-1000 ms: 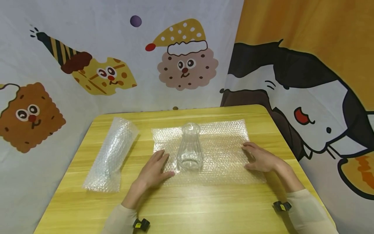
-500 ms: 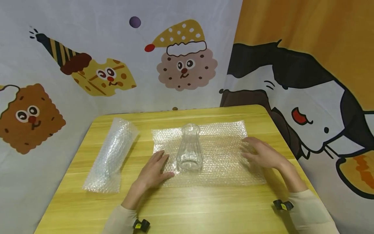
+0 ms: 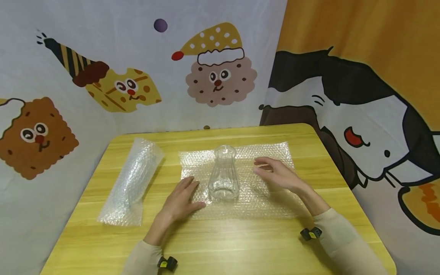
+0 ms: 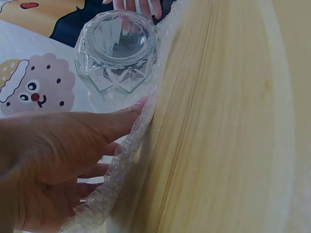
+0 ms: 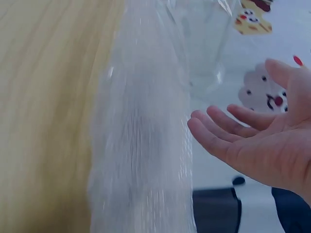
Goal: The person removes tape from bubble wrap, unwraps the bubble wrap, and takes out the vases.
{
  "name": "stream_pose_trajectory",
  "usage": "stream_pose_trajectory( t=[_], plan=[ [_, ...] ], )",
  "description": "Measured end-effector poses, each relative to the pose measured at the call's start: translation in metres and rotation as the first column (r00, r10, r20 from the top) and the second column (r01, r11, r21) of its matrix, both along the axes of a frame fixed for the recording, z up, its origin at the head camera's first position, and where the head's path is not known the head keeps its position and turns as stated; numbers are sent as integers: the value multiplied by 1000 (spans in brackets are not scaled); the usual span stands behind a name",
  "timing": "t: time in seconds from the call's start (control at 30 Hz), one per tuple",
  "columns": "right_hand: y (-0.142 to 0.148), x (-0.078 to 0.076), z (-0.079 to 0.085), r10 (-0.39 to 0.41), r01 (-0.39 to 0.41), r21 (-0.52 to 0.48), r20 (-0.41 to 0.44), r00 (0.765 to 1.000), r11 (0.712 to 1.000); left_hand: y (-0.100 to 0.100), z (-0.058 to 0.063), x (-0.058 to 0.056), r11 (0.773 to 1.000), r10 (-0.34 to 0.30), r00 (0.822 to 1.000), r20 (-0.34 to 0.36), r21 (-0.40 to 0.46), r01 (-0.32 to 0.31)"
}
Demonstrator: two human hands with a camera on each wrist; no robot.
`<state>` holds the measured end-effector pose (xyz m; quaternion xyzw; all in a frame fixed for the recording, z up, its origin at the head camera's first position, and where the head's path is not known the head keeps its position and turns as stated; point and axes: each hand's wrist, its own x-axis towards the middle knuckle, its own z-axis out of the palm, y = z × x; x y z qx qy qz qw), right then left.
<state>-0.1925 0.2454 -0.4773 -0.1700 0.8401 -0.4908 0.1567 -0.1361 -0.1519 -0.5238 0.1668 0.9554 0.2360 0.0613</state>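
Observation:
A clear glass vase [image 3: 224, 173] lies on its side on a flat sheet of bubble wrap [image 3: 220, 211], its flared neck toward the table's far edge. My left hand [image 3: 179, 200] rests on the sheet's left end with fingers spread, and the thumb points toward the vase base. In the left wrist view the faceted base [image 4: 119, 53] of the vase faces the camera beyond the thumb. Over the right half of the sheet, my right hand [image 3: 276, 175] is held with loosely bent fingers, apart from the vase. Nothing is in its grasp in the right wrist view.
On the table's left side lies a bubble-wrapped bundle [image 3: 132, 183], its contents not clearly visible. The yellow wood-grain table [image 3: 233, 244] ends at a cloth backdrop [image 3: 165, 114] with cartoon prints behind and at the sides.
My right hand has left the sheet's right edge and moved left over it, toward the vase. The left hand, the vase and the sheet look unmoved.

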Motion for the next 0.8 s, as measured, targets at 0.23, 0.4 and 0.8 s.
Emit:
stream_pose_trajectory(
  t=[0.23,0.4,0.8],
  plan=[
    [-36,-17,0,0,30,-121,243,970,992,0,-1,0,1000,4,1000,-9,-2,-4],
    [-59,-34,-7,-21,94,-178,373,927,979,0,-2,0,1000,8,1000,-4,4,-8],
    [-95,-58,-24,-39,208,-262,531,847,943,-1,-3,-3,1000,22,1000,16,-9,-21]
  ],
)
